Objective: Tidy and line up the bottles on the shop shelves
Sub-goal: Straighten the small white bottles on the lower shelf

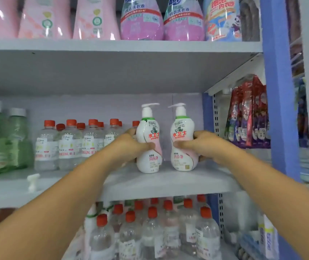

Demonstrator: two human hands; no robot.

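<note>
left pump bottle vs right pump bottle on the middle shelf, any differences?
The left pump bottle is turned a little sideways, its label angled; the right pump bottle faces more squarely forward. The left hand grips the left one, the right hand the right one. The left stands beside the red-capped water bottles; the right is nearer the shelf end. Both are upright, same design.

Left hand [131, 144] and right hand [202, 145] each grip an upright pump bottle [149, 147] [182, 147] on the middle shelf [149, 182].
</note>
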